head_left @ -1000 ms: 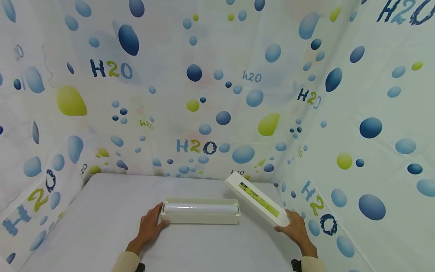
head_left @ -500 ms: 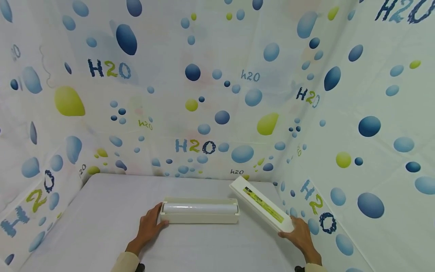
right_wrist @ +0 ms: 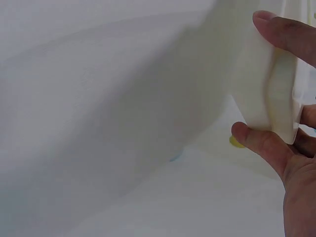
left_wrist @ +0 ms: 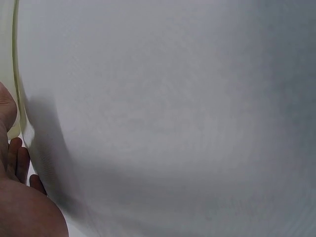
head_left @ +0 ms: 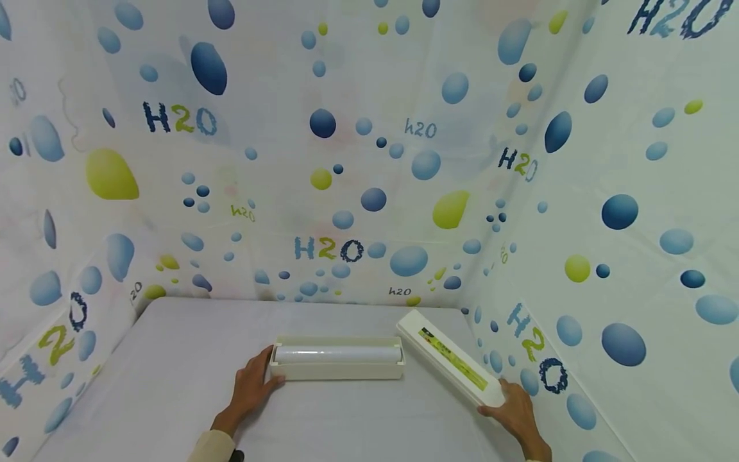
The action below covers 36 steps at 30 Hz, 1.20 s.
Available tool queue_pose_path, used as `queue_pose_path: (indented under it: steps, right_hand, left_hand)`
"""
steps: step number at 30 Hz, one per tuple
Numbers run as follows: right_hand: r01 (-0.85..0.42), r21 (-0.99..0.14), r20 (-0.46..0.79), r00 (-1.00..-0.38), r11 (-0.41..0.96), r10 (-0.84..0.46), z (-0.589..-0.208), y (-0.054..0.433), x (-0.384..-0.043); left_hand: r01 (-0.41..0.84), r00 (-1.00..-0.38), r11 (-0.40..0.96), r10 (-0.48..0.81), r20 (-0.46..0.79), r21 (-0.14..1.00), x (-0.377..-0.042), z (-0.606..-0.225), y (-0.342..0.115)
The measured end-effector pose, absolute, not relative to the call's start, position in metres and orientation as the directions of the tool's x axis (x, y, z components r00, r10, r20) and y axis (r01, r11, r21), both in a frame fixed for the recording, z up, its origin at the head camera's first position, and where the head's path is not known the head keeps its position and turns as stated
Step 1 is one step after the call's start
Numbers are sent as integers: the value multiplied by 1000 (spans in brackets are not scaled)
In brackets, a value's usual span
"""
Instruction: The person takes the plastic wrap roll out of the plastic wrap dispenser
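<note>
A cream-coloured cling film dispenser box [head_left: 337,372] lies lengthwise on the table, its top off. Inside it rests a shiny, pale roll of cling film [head_left: 337,354]. My left hand [head_left: 249,385] grips the box's left end, thumb at the front and fingers behind. In the left wrist view, only a strip of the box [left_wrist: 6,59] shows beside the hand. To the right, my right hand [head_left: 514,414] holds the near end of the long white lid [head_left: 470,385], which slants away toward the back left and bears a yellow-green label. The right wrist view has thumb and fingers around the lid's end [right_wrist: 254,84].
A white cloth covers the table [head_left: 185,366]. Patterned curtains with blue and green drops enclose it at the back [head_left: 277,83], left and right; the right curtain [head_left: 635,276] stands close beside my right hand.
My right hand has brought the lid a little to the right, nearer and lower, away from the box. My left hand stays at the box's left end. The head view has shifted slightly.
</note>
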State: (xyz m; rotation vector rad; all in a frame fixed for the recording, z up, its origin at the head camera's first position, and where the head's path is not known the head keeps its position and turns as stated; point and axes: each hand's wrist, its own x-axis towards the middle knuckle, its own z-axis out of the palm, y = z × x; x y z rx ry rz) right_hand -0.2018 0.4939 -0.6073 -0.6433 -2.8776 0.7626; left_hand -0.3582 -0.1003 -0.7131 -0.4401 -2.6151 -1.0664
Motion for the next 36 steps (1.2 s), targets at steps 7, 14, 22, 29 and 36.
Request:
queue_pose_path:
  steps: [7, 14, 22, 29, 36]
  right_hand:
    - [406, -444, -43, -900, 799, 433, -612, 494, -193]
    - [426, -435, -83, -896, 793, 436, -622, 492, -187]
    - [463, -417, -122, -881, 782, 457, -626, 491, -185]
    - [472, -428, -134, -877, 771, 462, -631, 488, -182]
    - [498, -395, -166, -865, 772, 474, -636, 487, -181]
  left_hand:
    - [366, -922, 675, 170, 348, 640, -352, -704, -100]
    - [308, -949, 679, 172, 264, 666, -348, -690, -100]
    - [344, -933, 674, 164, 321, 654, -350, -699, -100]
    - [387, -911, 676, 175, 374, 626, -353, -707, -102]
    - [351, -932, 671, 186, 311, 653, -355, -707, -103]
